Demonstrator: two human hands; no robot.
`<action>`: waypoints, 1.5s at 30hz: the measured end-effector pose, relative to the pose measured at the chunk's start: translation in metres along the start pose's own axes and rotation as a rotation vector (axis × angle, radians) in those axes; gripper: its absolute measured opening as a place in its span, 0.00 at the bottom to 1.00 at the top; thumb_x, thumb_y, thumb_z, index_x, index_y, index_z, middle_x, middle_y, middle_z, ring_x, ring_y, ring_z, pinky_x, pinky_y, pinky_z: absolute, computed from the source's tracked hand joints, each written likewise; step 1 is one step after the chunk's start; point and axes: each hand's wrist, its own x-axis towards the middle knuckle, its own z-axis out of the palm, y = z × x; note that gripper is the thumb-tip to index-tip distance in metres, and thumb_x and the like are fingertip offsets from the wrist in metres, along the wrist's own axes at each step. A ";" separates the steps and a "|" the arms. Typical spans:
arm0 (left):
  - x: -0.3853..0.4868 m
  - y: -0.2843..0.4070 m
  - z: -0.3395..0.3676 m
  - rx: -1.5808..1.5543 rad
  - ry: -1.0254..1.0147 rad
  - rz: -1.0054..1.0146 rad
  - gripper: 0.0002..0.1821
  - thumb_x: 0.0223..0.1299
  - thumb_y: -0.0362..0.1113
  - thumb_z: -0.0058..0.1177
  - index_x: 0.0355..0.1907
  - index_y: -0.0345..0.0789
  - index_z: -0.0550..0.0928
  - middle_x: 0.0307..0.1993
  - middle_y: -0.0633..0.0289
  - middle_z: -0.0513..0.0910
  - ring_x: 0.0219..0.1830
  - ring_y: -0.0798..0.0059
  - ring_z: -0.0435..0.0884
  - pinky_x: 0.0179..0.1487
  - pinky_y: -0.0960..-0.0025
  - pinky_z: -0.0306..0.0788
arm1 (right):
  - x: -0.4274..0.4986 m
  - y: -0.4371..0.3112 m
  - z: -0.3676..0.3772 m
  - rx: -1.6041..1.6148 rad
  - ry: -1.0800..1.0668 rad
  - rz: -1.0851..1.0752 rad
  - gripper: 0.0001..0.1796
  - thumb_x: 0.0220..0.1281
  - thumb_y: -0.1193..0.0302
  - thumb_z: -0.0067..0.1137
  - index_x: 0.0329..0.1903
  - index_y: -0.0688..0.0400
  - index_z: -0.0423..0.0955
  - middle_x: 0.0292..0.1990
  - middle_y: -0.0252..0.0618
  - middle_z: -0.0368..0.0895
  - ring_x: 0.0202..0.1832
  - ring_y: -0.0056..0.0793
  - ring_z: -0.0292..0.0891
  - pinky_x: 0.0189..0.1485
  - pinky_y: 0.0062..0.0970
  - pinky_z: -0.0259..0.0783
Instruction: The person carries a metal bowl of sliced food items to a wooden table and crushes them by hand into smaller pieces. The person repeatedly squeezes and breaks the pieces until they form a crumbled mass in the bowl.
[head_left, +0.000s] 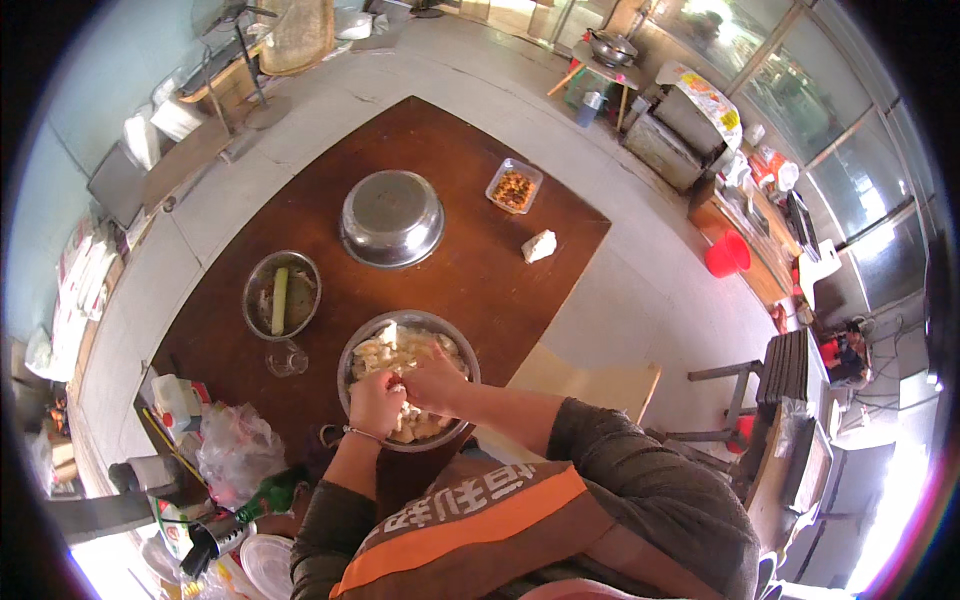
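Observation:
In front of me, near the table's front edge, stands a metal bowl (346, 375) filled with pale, broken chunks of food (405, 346). Both my hands are over it and meet near its middle. My left hand (377, 401), with a bracelet at the wrist, has its fingers curled around a small pale piece, mostly hidden. My right hand (435, 384) touches it from the right, its back turned up. Whether the right fingers pinch that piece is hidden. Beyond the bowl, a smaller metal bowl (301, 307) holds a pale green stalk (280, 300).
On the brown table (465, 285) sit an upturned metal basin (392, 214), a plastic tub of reddish food (514, 187) and a white lump (539, 246). Close by on the left are a clear cup (286, 358), a plastic bag (240, 450), a green bottle (270, 495) and a white jug (176, 405).

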 end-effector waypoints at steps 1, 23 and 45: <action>0.001 -0.002 0.001 -0.060 -0.015 -0.053 0.12 0.49 0.31 0.59 0.38 0.29 0.84 0.30 0.50 0.85 0.33 0.60 0.84 0.38 0.61 0.76 | -0.001 0.000 0.000 -0.014 0.007 -0.011 0.13 0.67 0.60 0.52 0.39 0.51 0.84 0.34 0.35 0.86 0.49 0.43 0.79 0.71 0.60 0.49; -0.041 -0.016 0.019 0.668 -0.290 0.092 0.42 0.50 0.36 0.64 0.71 0.35 0.65 0.72 0.26 0.53 0.69 0.30 0.63 0.71 0.47 0.63 | -0.049 0.040 0.021 -0.200 -0.044 -0.079 0.35 0.59 0.51 0.61 0.65 0.57 0.73 0.56 0.47 0.76 0.65 0.44 0.66 0.70 0.58 0.48; 0.009 -0.010 -0.004 0.031 0.058 -0.206 0.22 0.50 0.25 0.51 0.50 0.40 0.86 0.45 0.46 0.85 0.51 0.46 0.82 0.54 0.57 0.76 | -0.004 0.029 -0.003 0.456 0.049 0.164 0.15 0.67 0.65 0.51 0.53 0.56 0.72 0.41 0.55 0.83 0.48 0.52 0.80 0.53 0.47 0.71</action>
